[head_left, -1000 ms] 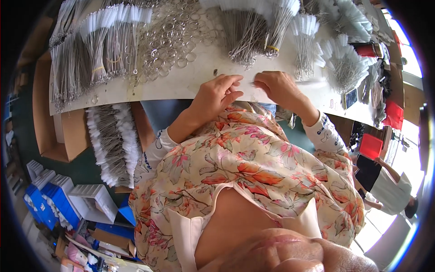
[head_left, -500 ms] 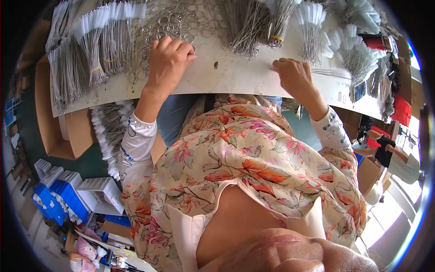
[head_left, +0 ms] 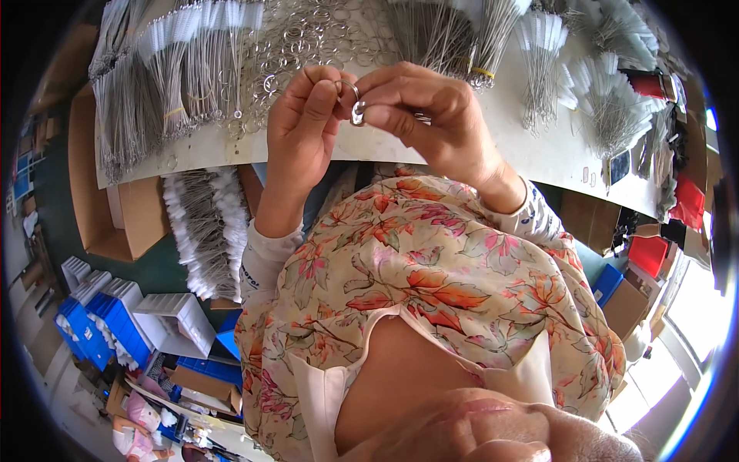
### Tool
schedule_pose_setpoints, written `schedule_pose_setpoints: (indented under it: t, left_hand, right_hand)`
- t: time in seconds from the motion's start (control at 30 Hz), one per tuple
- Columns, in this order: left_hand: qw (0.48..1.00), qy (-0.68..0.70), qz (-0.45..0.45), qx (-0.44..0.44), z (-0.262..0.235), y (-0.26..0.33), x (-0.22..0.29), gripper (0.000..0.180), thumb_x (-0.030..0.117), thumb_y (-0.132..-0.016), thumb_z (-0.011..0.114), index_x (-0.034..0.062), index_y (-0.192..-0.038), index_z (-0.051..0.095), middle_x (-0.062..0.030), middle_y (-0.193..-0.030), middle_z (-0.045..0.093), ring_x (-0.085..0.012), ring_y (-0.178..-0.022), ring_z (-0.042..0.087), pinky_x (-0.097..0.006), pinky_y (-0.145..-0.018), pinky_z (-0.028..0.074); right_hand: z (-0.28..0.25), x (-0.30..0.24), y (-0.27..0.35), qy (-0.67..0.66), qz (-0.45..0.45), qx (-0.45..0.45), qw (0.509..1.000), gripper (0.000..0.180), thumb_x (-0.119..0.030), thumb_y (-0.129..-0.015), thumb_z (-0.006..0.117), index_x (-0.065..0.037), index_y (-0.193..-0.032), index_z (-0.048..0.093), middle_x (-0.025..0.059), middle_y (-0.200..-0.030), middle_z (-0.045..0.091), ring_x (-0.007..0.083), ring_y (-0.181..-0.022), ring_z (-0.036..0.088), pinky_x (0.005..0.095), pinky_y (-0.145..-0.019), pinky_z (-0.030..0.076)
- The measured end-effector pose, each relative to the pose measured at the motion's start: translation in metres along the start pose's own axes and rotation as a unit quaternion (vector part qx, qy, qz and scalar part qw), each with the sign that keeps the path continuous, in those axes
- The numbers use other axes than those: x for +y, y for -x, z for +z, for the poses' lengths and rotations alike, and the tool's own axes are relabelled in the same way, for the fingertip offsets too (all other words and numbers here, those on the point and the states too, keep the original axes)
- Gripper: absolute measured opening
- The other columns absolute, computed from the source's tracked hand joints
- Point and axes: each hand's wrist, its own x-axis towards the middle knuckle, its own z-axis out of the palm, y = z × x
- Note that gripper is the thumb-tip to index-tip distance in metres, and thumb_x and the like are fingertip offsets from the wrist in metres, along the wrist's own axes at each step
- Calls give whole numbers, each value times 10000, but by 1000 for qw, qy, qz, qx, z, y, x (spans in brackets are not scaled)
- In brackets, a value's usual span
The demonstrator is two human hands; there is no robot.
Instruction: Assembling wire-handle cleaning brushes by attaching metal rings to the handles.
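In front of my chest, above the table's near edge, my two hands meet fingertip to fingertip. My left hand (head_left: 302,123) pinches a thin metal split ring (head_left: 352,88) between thumb and forefinger. Close against it, the thumb and fingers of my right hand (head_left: 439,115) are closed on a small shiny metal piece (head_left: 357,113), which touches or overlaps the ring; whether they are linked I cannot tell. A bit of bright metal also shows under my right fingers, its kind hidden. Beyond my left hand spreads a pile of loose metal rings (head_left: 308,42).
Bundles of thin wire brushes with white bristles (head_left: 185,77) lie at the table's left. More brush bundles (head_left: 539,69) lie at the right, near a dark phone-like object (head_left: 619,167). Below left stand an open cardboard box (head_left: 142,223) and white and blue crates (head_left: 177,327).
My left hand has come from the ring pile toward me with a ring. My right hand has swung left from the brushes, and both hands now meet.
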Motion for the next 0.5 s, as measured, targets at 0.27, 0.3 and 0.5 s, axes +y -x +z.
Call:
schedule_pose_setpoints:
  t: [0.27,0.3,0.5]
  left_hand:
    - [970,-207,121,-30,9,11,38,180,-44,-819,596,-46,-997,575,-119,-978,613,-140,-819,611,-233,-705,511]
    - [962,-231,141,-40,10,11,41,219,-79,-794,606,-51,-1010,587,-130,-983,619,-156,-848,624,-235,-729,521]
    - [944,-317,91,-6,16,14,56,269,-131,-751,603,-59,-1010,609,-125,-978,625,-167,-860,632,-257,-772,532]
  right_hand:
    - [15,8,1,312,-325,69,890,192,-48,-569,665,-65,-761,669,1,-899,640,118,-589,589,235,-474,464]
    - [14,7,1,349,-344,63,869,213,-67,-546,657,-64,-759,669,-3,-900,638,101,-573,570,230,-461,451]
    - [18,11,-3,336,-342,39,877,174,-74,-598,668,-58,-771,675,25,-896,632,106,-574,555,228,-480,449]
